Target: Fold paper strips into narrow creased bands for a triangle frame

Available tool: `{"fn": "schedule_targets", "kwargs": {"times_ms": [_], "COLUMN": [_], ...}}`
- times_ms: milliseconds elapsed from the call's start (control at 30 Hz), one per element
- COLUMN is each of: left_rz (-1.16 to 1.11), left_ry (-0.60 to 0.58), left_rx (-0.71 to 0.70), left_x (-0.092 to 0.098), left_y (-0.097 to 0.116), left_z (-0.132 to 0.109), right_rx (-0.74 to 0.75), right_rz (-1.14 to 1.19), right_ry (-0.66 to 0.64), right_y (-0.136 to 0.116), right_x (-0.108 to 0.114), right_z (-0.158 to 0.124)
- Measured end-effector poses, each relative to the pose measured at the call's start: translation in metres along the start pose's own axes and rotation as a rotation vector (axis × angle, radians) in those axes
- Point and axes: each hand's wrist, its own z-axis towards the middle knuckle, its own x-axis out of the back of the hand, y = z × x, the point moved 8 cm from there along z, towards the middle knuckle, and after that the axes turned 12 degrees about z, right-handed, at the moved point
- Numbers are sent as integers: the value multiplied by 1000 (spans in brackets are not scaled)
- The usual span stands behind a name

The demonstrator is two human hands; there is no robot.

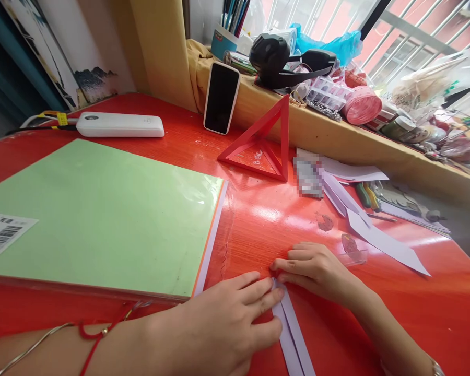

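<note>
A folded lavender paper strip [295, 339] lies on the red tabletop in front of me, a crease or layered edge running along its length. My left hand [243, 316] rests over its left side, fingers pressed on the strip near the upper end. At that same end, the fingers of my right hand [311, 269] are closed on the paper's tip, close to my left fingertips. The thumb of my left hand is not clearly visible. Loose lavender paper strips [384, 243] lie beyond my right hand.
A green pack of sheets [121, 219] covers the left side. Behind stand a white power bank [121, 125], a propped phone [221, 99] and a red triangular frame [284, 141]. Green-and-yellow-handled pliers [367, 196] lie at right. The crowded ledge [376, 141] holds a pen cup [223, 43].
</note>
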Motion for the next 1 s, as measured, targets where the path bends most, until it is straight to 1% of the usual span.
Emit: {"fn": "schedule_targets", "kwargs": {"times_ms": [267, 533, 767, 867, 1000], "left_rz": [-41, -57, -61, -44, -32], "left_ry": [-44, -21, -24, -29, -28], "left_rx": [8, 16, 18, 21, 15], "left_x": [1, 3, -1, -4, -6], "left_y": [0, -3, 0, 1, 1], "left_z": [1, 2, 0, -2, -2], "right_rx": [-61, -114, -181, -171, -121], "right_rz": [9, 8, 44, 96, 144], "right_ry": [31, 77, 171, 146, 57], "right_y": [5, 8, 18, 20, 15], "right_x": [-2, -4, -1, 1, 2], "right_z": [-2, -3, -2, -5, -11]}}
